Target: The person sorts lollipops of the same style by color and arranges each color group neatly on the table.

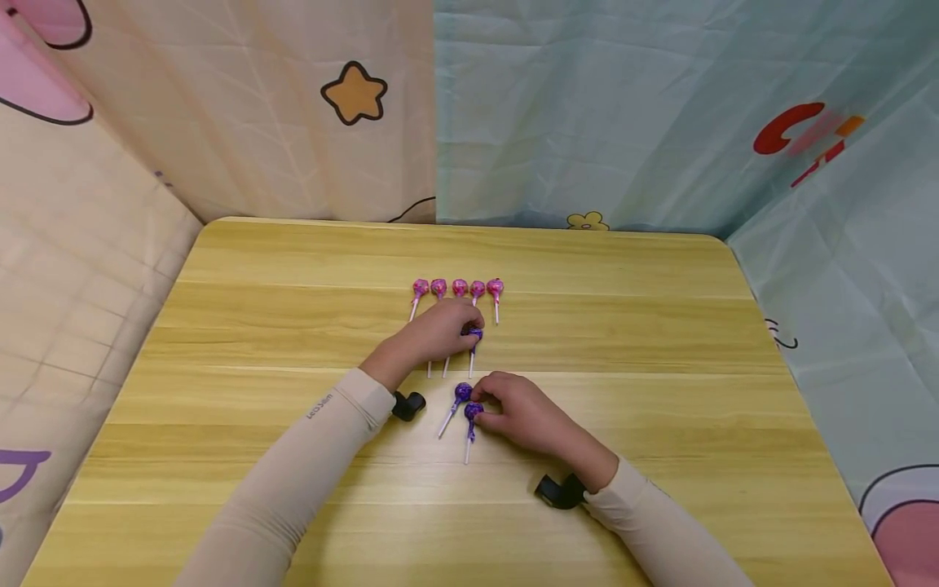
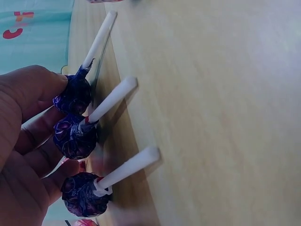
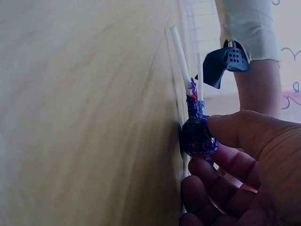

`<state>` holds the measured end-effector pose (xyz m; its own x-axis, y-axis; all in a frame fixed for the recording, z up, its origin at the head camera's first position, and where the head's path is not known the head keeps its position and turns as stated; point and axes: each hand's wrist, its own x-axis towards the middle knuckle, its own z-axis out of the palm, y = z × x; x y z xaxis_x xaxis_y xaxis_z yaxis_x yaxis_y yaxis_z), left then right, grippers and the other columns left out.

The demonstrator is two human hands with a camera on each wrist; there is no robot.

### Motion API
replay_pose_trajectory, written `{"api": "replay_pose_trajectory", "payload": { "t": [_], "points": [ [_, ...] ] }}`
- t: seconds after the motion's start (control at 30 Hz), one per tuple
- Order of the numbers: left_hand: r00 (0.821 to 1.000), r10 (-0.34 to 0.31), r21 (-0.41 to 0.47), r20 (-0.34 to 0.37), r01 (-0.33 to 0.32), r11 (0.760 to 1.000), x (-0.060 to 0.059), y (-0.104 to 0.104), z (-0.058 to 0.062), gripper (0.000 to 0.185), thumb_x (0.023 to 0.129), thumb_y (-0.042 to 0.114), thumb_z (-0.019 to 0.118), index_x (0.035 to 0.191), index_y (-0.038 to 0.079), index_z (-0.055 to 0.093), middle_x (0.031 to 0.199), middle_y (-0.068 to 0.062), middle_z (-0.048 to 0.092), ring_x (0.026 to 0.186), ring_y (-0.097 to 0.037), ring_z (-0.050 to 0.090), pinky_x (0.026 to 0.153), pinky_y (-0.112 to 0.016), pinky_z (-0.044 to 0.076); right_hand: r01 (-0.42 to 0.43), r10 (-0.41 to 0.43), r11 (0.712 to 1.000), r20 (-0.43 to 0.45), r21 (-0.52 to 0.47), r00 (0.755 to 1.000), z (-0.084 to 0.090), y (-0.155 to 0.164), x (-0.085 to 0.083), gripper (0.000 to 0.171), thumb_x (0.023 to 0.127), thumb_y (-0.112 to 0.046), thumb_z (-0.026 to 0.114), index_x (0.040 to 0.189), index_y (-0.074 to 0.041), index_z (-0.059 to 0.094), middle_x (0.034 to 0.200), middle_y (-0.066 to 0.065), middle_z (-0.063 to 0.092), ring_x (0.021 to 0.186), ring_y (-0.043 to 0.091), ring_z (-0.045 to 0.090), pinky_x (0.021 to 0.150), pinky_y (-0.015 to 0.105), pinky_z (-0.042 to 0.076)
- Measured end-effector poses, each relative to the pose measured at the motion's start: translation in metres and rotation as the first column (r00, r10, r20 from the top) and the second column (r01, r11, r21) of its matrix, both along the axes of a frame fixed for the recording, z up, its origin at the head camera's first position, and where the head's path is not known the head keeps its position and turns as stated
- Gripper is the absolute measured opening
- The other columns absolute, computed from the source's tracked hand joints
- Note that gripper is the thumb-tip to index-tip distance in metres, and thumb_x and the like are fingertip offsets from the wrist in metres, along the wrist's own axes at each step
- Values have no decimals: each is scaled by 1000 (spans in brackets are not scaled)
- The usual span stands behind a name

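My left hand (image 1: 443, 326) pinches the head of a purple-wrapped lollipop (image 1: 475, 334), its white stick pointing toward me. In the left wrist view, the thumb presses on that lollipop (image 2: 73, 96), and two more purple lollipops (image 2: 84, 194) lie beside it under the fingers. Nearer to me, my right hand (image 1: 524, 412) has thumb and fingers round the head of another purple lollipop (image 1: 473, 412). A further purple lollipop (image 1: 463, 392) lies tilted just beyond it, close to the right fingertips. The right wrist view shows the gripped lollipop (image 3: 197, 139) right at the tabletop.
A row of several pink lollipops (image 1: 495, 287) lies beyond the left hand, sticks toward me. The wooden table (image 1: 623, 326) reaches back to printed curtains (image 1: 587, 106). Black wrist devices (image 1: 561, 492) hang at both sleeve cuffs.
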<state>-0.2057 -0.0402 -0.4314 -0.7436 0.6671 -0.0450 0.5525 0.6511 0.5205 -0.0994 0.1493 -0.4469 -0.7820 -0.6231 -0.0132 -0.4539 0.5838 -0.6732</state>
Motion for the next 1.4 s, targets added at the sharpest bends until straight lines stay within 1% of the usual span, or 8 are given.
{"api": "replay_pose_trajectory", "payload": {
  "t": [0.23,0.53,0.77,0.93,1.13,1.33,1.4],
  "points": [
    [1000,10,-3,5,-10,1000,-1,0,-1,7,93,15,68,97,9,70,101,-3,62,88,-17,56,82,-32,47,3,-3,1000,23,11,1000,-1,0,-1,14,89,-17,74,99,-13,66,94,-7,62,88,11,58,84,32,48],
    [1000,16,-14,21,-16,1000,-1,-1,1,11,92,18,69,99,9,70,99,-2,60,84,-17,53,77,-31,46,-5,4,1000,16,22,1000,-3,-1,-2,13,88,-18,75,96,-14,66,93,-8,62,87,11,57,84,32,48],
    [1000,-8,-8,-24,8,1000,1,-1,6,19,92,18,68,107,6,71,106,-5,62,88,-18,55,82,-33,47,-15,15,999,-5,31,1000,0,-2,-1,12,88,-17,75,95,-13,66,92,-6,63,86,12,57,82,34,48],
    [999,-13,-6,-43,13,1000,2,0,10,22,93,17,67,110,5,71,112,-6,62,97,-19,58,89,-35,48,-10,10,1000,-13,27,1000,0,-2,-1,12,88,-18,75,95,-14,66,92,-7,63,86,12,57,82,32,48],
    [999,-6,32,-45,8,999,9,-2,16,23,93,15,68,112,3,71,114,-6,63,103,-21,61,91,-36,48,11,-11,1000,17,11,1000,1,-1,0,13,89,-19,75,97,-14,67,93,-8,63,85,13,58,80,31,48],
    [998,29,77,-51,-25,997,20,-8,19,21,93,16,70,109,4,72,111,-5,63,103,-21,60,91,-36,48,22,-22,1000,20,12,1000,3,1,0,13,89,-18,74,98,-15,67,92,-8,62,82,14,56,76,30,47],
    [998,40,98,-55,-35,995,23,-11,19,18,93,16,70,107,5,72,109,-5,63,100,-20,60,89,-36,49,23,-23,1000,22,6,999,4,1,0,12,89,-18,74,99,-14,67,92,-8,62,82,14,56,75,30,47]
  ]
}}
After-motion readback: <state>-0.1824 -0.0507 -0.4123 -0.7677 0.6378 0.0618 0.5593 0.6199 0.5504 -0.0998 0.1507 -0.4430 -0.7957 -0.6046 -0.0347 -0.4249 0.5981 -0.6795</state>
